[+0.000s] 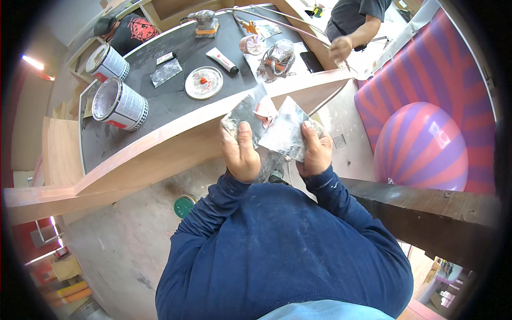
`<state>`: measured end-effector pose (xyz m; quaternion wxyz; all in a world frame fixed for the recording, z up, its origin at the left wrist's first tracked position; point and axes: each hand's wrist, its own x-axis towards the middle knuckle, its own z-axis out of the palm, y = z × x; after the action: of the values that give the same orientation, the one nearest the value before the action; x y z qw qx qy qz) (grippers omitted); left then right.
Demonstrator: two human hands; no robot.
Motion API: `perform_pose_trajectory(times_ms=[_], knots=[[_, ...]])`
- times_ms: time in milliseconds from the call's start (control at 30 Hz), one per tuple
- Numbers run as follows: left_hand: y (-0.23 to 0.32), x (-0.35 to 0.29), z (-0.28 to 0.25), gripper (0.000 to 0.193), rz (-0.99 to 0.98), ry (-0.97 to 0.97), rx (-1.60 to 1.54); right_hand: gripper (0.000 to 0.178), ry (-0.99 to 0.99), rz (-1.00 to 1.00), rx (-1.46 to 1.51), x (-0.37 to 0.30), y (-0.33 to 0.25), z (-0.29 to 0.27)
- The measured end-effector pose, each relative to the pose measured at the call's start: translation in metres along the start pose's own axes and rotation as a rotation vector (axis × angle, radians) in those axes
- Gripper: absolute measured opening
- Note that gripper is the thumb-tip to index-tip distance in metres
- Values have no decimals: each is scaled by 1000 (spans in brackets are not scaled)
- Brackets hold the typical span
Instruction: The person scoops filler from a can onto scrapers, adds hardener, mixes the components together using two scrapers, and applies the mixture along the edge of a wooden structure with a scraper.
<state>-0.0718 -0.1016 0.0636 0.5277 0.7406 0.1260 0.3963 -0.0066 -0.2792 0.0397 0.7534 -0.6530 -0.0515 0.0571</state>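
Observation:
My left hand [242,154] grips a thin, flat metal putty spreader [244,109], thumb on top. In my right hand [316,148] is a second flat spreader [288,129], smeared with white. A dab of pink putty [266,113] sits where the two blades come close together, in front of my body. Just beyond them runs the curved wooden edge [186,112] of the dark worktop [160,101]. On that top rests a round lid [194,92] with a bit of red paste [203,80], and near it a white tube [222,60] with a black cap.
Two paint cans [120,104] [108,62] stand at the worktop's left. Farther off are an orange-grey sander [206,25], a second power tool [278,57] and a hose [282,17]. One person bends at far left; another's hand [340,49] is at far right. A striped balloon shape [421,146] and beam [426,205] lie right.

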Motion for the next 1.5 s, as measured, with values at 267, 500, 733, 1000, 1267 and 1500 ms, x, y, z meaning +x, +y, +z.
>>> perform_pose_trajectory(times_ms=[267,500,733,1000,1267,1500], knots=[[-16,-20,-15,31,-228,-352,-140,22,65,-310,-216,23,-35,26],[-2,-13,1,38,-185,-46,-83,25,254,-632,-438,24,-3,26],[-32,-11,15,34,-203,197,-192,30,-308,-669,-653,-8,-39,37],[-16,0,-1,28,-521,65,-453,55,-465,-848,-971,18,-93,16],[-1,-2,2,30,-255,-14,-355,56,-342,-1002,-1153,4,-107,32],[18,7,-6,30,-664,-97,-453,57,-454,-937,-922,15,-84,26]])
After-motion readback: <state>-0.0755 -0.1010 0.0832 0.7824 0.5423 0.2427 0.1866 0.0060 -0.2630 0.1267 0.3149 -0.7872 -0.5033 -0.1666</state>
